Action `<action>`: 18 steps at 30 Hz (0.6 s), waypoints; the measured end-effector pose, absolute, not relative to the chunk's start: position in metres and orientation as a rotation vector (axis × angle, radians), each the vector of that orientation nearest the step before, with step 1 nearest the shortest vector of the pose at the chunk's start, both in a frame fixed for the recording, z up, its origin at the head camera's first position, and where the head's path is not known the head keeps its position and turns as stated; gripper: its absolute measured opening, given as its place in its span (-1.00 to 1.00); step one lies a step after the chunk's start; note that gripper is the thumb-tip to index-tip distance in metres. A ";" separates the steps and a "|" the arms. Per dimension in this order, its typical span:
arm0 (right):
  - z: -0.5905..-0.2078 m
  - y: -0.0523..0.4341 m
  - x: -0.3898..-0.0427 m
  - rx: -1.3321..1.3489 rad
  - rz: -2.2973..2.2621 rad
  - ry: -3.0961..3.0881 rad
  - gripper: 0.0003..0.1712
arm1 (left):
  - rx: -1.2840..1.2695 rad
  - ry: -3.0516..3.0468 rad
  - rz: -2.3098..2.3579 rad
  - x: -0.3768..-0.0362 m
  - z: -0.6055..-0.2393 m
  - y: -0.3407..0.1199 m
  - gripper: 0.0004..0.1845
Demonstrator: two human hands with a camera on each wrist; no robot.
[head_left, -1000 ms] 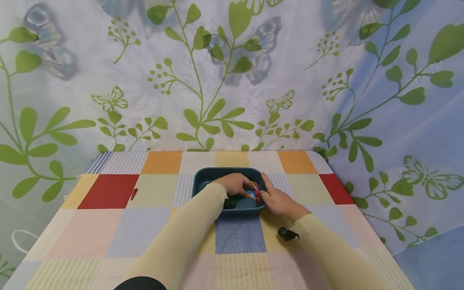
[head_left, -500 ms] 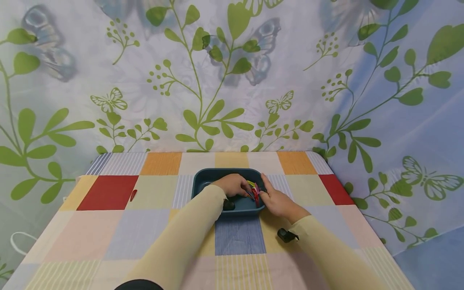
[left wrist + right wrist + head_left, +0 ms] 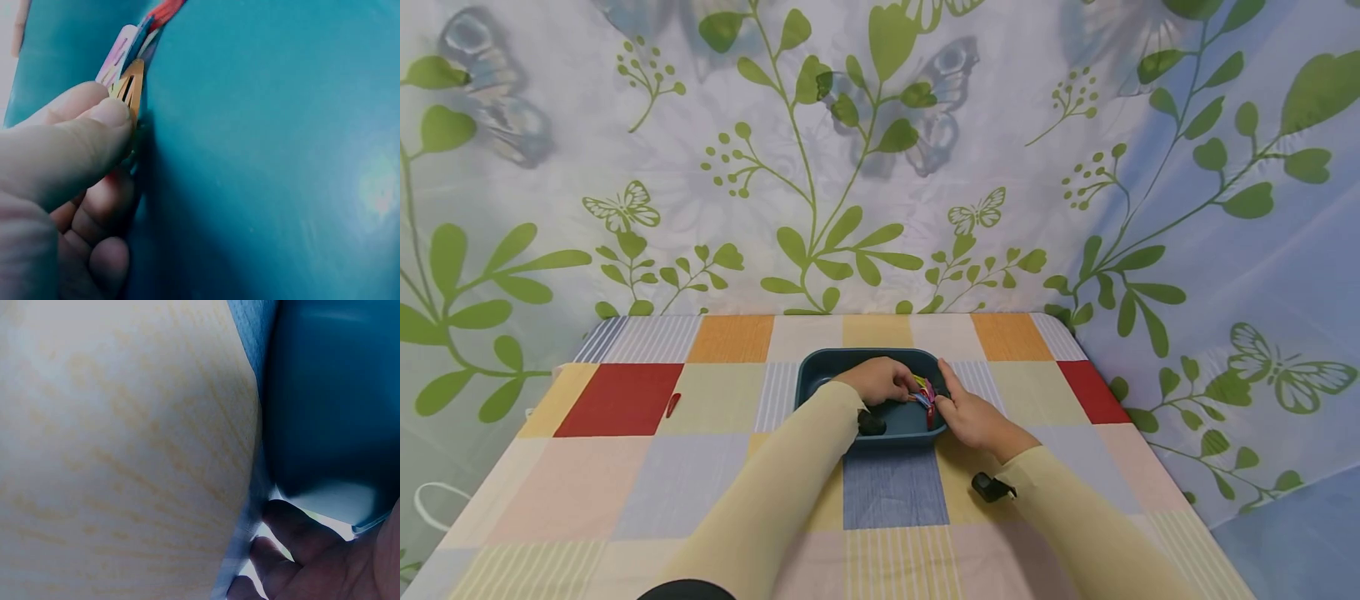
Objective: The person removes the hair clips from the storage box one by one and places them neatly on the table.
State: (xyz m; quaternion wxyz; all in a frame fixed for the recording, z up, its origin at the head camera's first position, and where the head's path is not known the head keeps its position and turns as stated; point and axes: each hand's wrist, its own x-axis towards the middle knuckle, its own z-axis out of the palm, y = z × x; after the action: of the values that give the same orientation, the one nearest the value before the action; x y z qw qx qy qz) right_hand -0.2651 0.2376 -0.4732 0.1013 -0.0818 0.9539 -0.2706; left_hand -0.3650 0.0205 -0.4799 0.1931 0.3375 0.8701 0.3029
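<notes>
While the left hand (image 3: 880, 381) pinches hair clips (image 3: 128, 75) inside the teal tray (image 3: 820, 367), the right hand (image 3: 973, 414) – grip unclear – rests at its rim.

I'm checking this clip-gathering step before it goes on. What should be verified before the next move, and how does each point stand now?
1. Left hand pinches the bundle of hair clips: ok.
2. Bundle is over the teal tray: ok.
3. Right hand steadies the tray's right rim: ok.
4. Every clip in the bundle is secure: cannot tell.
5. Red clip on the tablecloth collected: not ok.
</notes>
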 end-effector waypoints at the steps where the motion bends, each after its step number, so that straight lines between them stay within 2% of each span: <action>1: -0.473 0.238 -0.265 -0.240 -0.801 2.817 -0.19 | 0.941 2.440 0.856 -0.365 -0.480 0.020 -0.82; 6: -0.472 0.238 -0.265 -0.232 -0.806 2.809 -0.19 | 0.923 2.440 0.867 -0.366 -0.478 0.020 -0.92; 18: -0.471 0.238 -0.264 -0.232 -0.807 2.807 -0.19 | 0.892 2.433 0.904 -0.364 -0.476 0.018 -0.81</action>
State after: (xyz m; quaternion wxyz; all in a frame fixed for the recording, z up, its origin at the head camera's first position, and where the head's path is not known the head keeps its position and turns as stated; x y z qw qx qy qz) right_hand -0.2644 0.2382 -0.4713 0.1055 -0.0788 0.9527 -0.2739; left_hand -0.3636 0.0179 -0.4758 0.1974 0.3185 0.8691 0.3229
